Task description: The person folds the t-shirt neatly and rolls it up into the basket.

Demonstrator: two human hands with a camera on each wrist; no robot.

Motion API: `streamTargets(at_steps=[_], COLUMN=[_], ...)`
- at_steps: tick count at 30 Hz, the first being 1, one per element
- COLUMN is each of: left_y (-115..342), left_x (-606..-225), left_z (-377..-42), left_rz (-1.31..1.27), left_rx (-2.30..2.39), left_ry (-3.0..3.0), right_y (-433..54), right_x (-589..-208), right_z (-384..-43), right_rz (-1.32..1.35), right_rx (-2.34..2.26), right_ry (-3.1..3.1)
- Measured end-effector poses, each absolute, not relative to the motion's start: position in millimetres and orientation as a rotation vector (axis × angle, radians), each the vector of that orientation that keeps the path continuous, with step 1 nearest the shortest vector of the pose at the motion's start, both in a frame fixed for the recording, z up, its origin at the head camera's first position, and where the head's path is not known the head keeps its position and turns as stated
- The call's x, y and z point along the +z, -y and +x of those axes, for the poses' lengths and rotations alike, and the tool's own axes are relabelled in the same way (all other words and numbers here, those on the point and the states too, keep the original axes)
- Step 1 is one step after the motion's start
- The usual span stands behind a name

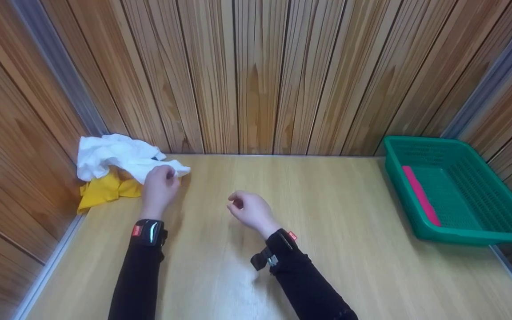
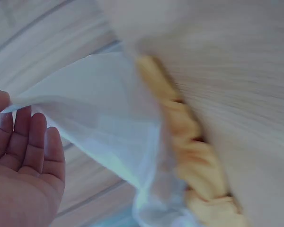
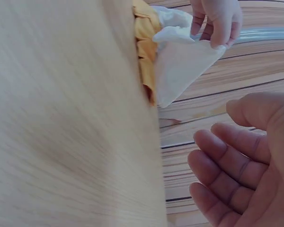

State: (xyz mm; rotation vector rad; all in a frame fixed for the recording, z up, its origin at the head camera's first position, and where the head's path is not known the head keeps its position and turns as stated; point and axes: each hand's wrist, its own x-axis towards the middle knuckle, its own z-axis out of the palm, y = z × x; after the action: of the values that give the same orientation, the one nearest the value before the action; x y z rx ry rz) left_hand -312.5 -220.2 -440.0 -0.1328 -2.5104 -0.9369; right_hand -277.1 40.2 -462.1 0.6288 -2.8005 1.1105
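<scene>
Picking-up step, I judge: left hand (image 1: 159, 190) pinches the white cloth (image 1: 118, 153) over the yellow cloth (image 1: 102, 191) at the back-left corner of the table (image 1: 327, 258); right hand (image 1: 254, 212), empty, thumb and fingers apart, should likely take a free edge next.

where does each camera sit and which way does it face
Head: on the head, facing forward and down at the table; left grip, right grip, sleeves show.
Left wrist: worn there, looking along the left grip at the white cloth.
Right wrist: worn there, looking past the right grip toward the left one.
Shared by both wrist views: left grip, white cloth, yellow cloth.
</scene>
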Motion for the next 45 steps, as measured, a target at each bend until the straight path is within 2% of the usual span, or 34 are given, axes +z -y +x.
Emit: streamTargets(at_steps=[19,29,37,45], left_y=[155,134,130,138], left_x=[-397,-388,-386,-384], left_z=[-275,-256,-247,-245], left_rz=[-0.531,-0.746,-0.815,-0.750], left_rx=[-1.093,-1.122,-1.150,-1.167], left_ry=[2.402,2.329,2.353,2.367], right_y=[-60,-67,-74,-97], right_x=[-459,-480,-490,-481], right_z=[-298,-305,-305,-304], right_rz=[0.419,0.519,0.562,0.395], right_rx=[1.243,1.319,1.404,1.438], right_ry=[2.737,2.659,2.622,2.641])
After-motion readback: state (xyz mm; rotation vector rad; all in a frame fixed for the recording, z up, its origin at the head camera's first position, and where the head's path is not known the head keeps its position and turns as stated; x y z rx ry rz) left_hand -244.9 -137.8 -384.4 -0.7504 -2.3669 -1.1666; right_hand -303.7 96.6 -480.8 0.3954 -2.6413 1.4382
